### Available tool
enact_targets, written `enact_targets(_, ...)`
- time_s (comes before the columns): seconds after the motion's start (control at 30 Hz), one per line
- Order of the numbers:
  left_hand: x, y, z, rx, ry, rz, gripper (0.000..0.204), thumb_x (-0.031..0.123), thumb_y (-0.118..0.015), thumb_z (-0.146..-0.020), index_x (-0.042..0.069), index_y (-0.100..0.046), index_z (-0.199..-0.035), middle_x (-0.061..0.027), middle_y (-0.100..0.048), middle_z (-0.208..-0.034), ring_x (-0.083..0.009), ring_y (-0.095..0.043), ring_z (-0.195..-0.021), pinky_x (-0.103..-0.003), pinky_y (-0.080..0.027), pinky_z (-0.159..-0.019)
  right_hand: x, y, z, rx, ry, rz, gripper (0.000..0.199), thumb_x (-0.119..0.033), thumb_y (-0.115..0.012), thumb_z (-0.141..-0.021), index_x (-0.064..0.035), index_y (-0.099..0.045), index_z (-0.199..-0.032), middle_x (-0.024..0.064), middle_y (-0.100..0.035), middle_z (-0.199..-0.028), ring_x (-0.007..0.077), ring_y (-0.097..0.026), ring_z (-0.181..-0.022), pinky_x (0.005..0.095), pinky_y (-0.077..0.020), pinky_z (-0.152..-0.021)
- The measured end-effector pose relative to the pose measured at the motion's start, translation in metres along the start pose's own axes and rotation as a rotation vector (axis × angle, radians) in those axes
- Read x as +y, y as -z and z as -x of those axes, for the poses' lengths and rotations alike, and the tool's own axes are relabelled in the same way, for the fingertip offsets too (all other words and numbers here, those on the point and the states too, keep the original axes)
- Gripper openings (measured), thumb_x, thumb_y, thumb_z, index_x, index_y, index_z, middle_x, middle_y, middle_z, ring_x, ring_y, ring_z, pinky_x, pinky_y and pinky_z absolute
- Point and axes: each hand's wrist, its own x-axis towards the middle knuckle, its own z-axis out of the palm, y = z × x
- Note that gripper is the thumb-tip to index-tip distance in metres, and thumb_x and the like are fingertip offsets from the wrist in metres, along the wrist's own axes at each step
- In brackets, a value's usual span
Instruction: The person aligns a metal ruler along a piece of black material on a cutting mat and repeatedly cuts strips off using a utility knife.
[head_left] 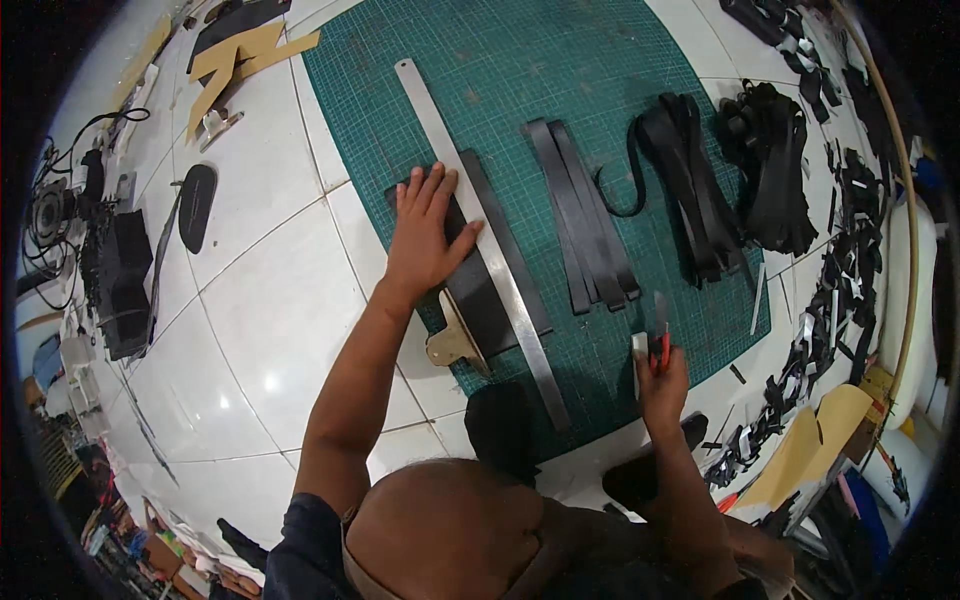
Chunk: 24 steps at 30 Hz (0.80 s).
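My left hand (430, 225) lies with its fingers spread on a long steel ruler (500, 270) and the black sheet (470, 305) beneath it. Along the ruler's right side runs a black strip (495, 215). A brass-coloured bulldog clip (458, 340) sits at the sheet's left edge, below my left wrist. Near the mat's lower right part, my right hand (663, 385) is closed round a red-handled cutter knife (660, 345), its blade pointing away from me. A small whitish flat bar (639, 355) is in the same hand, beside the knife.
The green cutting mat (480, 70) lies on white floor tiles (260, 300). Flat black strips (580, 220), a looped bundle (690, 190) and a darker bundle (775, 165) lie to the right. Scraps (820, 330) line the far right. A black oval piece (198, 208) lies left.
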Motion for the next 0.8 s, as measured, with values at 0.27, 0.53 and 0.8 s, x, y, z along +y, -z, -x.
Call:
enact_targets(0.27,0.001,0.020,-0.007,-0.266,0.016,0.032,0.107,0.055,-0.081,-0.068,0.004,-0.033,-0.149,-0.0195,-0.026,-0.156,-0.0413,-0.017,-0.147,-0.056,-0.013,-0.120,-0.061,0.007,0.002,-0.206,-0.069,-0.297,0.033,-0.016,-0.078,-0.083,-0.0017,-0.053,-0.100,0.0085,-0.062,-0.082,0.0168,-0.059,-0.075,0.0324,-0.0488,-0.071)
enact_targets(0.53,-0.003,0.023,-0.005,-0.271,0.059,0.072,0.112,0.052,-0.086,-0.060,0.004,-0.035,-0.148,-0.0185,-0.025,-0.157,-0.0396,-0.015,-0.148,-0.056,-0.013,-0.120,-0.195,-0.063,-0.113,-0.222,0.190,-0.501,0.049,-0.018,-0.083,-0.077,-0.0001,-0.056,-0.114,0.0086,-0.068,-0.092,0.0176,-0.064,-0.085,0.0323,-0.0507,-0.078)
enact_targets(0.8,-0.002,0.023,-0.006,-0.294,0.067,0.111,0.114,0.051,-0.087,-0.060,0.006,-0.032,-0.149,-0.0184,-0.023,-0.158,-0.0388,-0.013,-0.148,-0.056,-0.012,-0.120,-0.250,-0.121,-0.165,-0.198,0.166,-0.271,0.039,-0.022,-0.084,-0.074,-0.0026,-0.058,-0.096,0.0087,-0.072,-0.087,0.0230,-0.069,-0.079,0.0378,-0.0527,-0.075)
